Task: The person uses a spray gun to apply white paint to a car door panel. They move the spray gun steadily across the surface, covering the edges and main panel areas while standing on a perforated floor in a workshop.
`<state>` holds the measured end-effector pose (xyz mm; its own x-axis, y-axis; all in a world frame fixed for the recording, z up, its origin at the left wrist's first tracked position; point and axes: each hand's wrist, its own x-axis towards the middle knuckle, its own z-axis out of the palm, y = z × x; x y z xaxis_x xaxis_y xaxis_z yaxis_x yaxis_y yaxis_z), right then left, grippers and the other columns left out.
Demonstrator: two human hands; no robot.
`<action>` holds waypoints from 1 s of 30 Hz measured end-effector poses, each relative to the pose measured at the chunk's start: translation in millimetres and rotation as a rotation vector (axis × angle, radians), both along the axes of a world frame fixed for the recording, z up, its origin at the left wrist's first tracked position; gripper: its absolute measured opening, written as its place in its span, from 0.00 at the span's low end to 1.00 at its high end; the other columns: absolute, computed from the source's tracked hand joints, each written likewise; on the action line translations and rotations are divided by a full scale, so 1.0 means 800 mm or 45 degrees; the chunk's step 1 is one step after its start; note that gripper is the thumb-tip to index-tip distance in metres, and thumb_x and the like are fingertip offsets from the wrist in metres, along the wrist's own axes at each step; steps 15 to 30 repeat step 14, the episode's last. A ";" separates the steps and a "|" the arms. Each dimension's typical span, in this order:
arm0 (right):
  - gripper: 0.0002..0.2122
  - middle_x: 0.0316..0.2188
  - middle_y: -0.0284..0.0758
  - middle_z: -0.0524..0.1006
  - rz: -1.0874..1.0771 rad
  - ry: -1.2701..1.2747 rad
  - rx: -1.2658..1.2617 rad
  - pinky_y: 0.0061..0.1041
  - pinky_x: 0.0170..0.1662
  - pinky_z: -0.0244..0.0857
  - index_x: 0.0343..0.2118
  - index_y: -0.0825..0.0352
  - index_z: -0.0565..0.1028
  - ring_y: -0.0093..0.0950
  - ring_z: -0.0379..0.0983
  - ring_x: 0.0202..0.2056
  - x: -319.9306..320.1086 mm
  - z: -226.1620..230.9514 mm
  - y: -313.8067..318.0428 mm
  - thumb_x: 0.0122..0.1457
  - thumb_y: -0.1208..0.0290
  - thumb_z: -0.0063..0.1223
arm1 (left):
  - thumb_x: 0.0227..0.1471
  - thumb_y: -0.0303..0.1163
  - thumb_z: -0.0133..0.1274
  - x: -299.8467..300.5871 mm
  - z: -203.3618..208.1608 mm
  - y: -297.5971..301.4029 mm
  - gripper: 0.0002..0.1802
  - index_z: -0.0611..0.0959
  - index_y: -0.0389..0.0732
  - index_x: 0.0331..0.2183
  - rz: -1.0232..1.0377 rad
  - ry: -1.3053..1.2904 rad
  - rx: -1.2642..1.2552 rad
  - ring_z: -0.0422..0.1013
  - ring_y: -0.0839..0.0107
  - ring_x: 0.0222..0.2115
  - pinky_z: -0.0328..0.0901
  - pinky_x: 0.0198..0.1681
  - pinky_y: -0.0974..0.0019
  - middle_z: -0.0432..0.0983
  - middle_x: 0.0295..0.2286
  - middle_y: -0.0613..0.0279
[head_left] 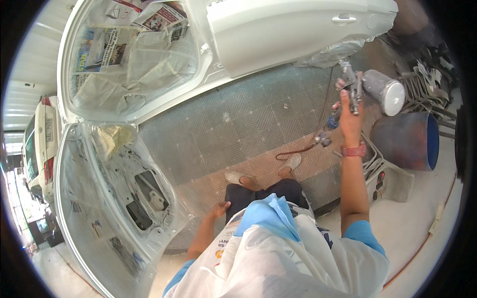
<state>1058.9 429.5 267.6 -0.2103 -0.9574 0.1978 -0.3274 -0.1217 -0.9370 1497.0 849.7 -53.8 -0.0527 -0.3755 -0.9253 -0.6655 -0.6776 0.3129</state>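
My right hand (351, 111) is wrapped round a metal spray gun (356, 90), held out at the right with the arm stretched forward. A silver paint cup (383, 92) is attached to the gun. The gun's nozzle end is near the lower edge of a white car door (278, 37), by crumpled plastic masking (332, 52). Low beside my left thigh, my left hand (217, 210) has its fingers curled. Whatever those fingers hold, if anything, is hidden.
An open white door (110, 169) stands at my left. Newspaper (117, 59) masks the doorway. A hose (295, 150) hangs below the gun. On the right are a blue drum (405, 141), metal racks (417, 92) and a loose panel (395, 184). Another car (44, 144) is at far left.
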 end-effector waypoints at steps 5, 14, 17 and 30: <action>0.33 0.58 0.37 0.81 0.127 -0.084 -0.166 0.22 0.37 0.76 0.79 0.62 0.52 0.23 0.79 0.48 -0.146 0.030 -0.051 0.76 0.64 0.52 | 0.71 0.62 0.45 -0.113 0.055 -0.068 0.40 0.77 0.37 0.65 0.337 -0.228 -0.128 0.71 0.47 0.64 0.63 0.68 0.50 0.78 0.60 0.44; 0.32 0.53 0.35 0.84 -0.138 -0.104 0.066 0.23 0.33 0.73 0.76 0.64 0.60 0.19 0.75 0.29 -0.318 0.054 -0.107 0.76 0.56 0.54 | 0.69 0.59 0.50 -0.269 0.087 -0.244 0.35 0.81 0.44 0.63 0.050 -0.146 -0.299 0.71 0.47 0.64 0.62 0.68 0.50 0.78 0.60 0.44; 0.32 0.53 0.35 0.84 -0.138 -0.104 0.066 0.23 0.33 0.73 0.76 0.64 0.60 0.19 0.75 0.29 -0.318 0.054 -0.107 0.76 0.56 0.54 | 0.69 0.59 0.50 -0.269 0.087 -0.244 0.35 0.81 0.44 0.63 0.050 -0.146 -0.299 0.71 0.47 0.64 0.62 0.68 0.50 0.78 0.60 0.44; 0.32 0.53 0.35 0.84 -0.138 -0.104 0.066 0.23 0.33 0.73 0.76 0.64 0.60 0.19 0.75 0.29 -0.318 0.054 -0.107 0.76 0.56 0.54 | 0.69 0.59 0.50 -0.269 0.087 -0.244 0.35 0.81 0.44 0.63 0.050 -0.146 -0.299 0.71 0.47 0.64 0.62 0.68 0.50 0.78 0.60 0.44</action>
